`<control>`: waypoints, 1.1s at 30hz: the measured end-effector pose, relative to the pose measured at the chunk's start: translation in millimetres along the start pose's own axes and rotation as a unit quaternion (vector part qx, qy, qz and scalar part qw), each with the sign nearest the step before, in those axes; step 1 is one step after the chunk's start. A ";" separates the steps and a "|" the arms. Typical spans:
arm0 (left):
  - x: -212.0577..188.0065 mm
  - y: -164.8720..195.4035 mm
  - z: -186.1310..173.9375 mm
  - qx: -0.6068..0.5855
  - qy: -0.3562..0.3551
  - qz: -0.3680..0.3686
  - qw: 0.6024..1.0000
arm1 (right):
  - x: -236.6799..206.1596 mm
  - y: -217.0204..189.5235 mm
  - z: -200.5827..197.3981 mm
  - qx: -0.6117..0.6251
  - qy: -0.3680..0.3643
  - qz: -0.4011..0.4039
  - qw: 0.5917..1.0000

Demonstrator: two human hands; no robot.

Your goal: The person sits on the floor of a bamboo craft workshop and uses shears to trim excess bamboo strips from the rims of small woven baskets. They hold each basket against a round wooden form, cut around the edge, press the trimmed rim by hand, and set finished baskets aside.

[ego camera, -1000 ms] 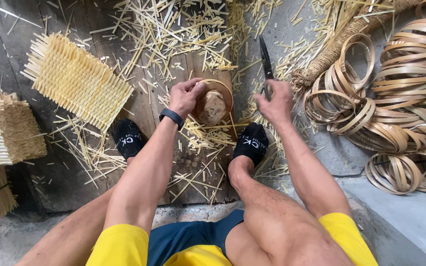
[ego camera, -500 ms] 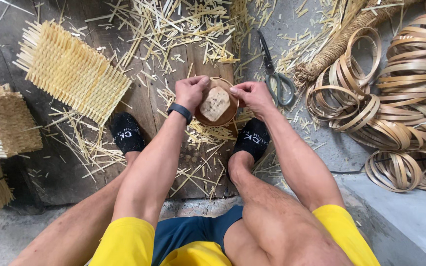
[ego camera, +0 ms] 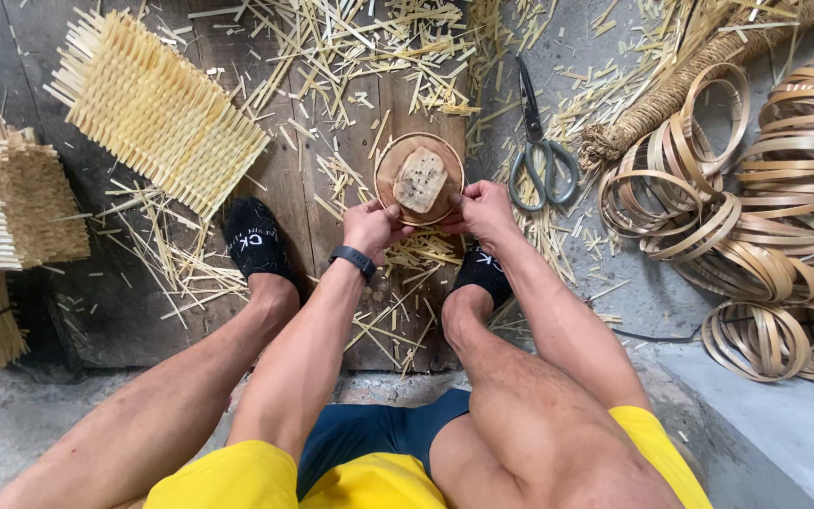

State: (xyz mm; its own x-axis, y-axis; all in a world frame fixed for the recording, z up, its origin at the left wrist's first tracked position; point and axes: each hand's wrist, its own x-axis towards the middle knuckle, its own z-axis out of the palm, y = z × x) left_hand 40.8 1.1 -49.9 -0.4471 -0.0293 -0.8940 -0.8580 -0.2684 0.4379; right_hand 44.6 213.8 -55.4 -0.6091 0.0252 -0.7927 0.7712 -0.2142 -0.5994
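Tan woven mat point(ego camera: 157, 108), black socks point(ego camera: 254, 240), yellow shorts point(ego camera: 237, 476).

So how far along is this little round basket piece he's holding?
Done: a woven mat lies flat on the boards and the scissors are set down beside the work. In hand: the left hand and right hand grip the round ringed piece by its lower rim. Left, it seems: many loose bamboo hoops lie unused at the right.

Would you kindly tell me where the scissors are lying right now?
In the head view, the scissors lie on the floor just right of the round frame, near the bamboo rings.
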 end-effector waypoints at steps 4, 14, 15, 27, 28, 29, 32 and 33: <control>-2.9 8.8 7.7 0.041 0.026 0.012 0.999 | 3.2 8.2 1.8 -0.011 0.019 -0.018 1.000; -47.7 62.7 13.4 0.290 -0.079 0.306 0.903 | -63.9 -64.3 8.8 -0.407 -0.010 -0.496 0.767; -51.2 55.4 23.7 0.270 -0.077 0.355 0.892 | -67.6 -69.3 17.5 -0.388 0.018 -0.419 0.821; 5.0 23.8 38.7 0.210 0.014 0.401 0.892 | -56.9 -55.6 15.4 -0.210 0.041 -0.193 0.958; 17.4 26.8 34.7 0.205 0.023 0.403 0.892 | -57.0 -57.0 5.2 -0.178 0.010 -0.172 0.969; 29.1 33.4 25.6 0.230 0.033 0.350 0.907 | -56.9 -59.1 -5.3 -0.145 -0.020 -0.153 0.977; 44.9 66.9 -11.2 0.312 0.043 0.233 0.920 | -62.3 -60.0 -32.5 0.025 -0.101 -0.214 0.971; 45.8 78.5 -17.3 0.343 0.034 0.229 0.910 | -62.8 -59.7 -37.9 0.023 -0.086 -0.215 0.972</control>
State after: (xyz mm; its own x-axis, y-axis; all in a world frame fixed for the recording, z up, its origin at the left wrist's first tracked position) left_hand -42.7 -37.9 -58.1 -0.8009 -0.0534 -0.5964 -0.5522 0.4511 0.7012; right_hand 43.8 261.9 26.0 -0.8987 -0.0412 -0.4367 0.4313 -0.2639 -0.8627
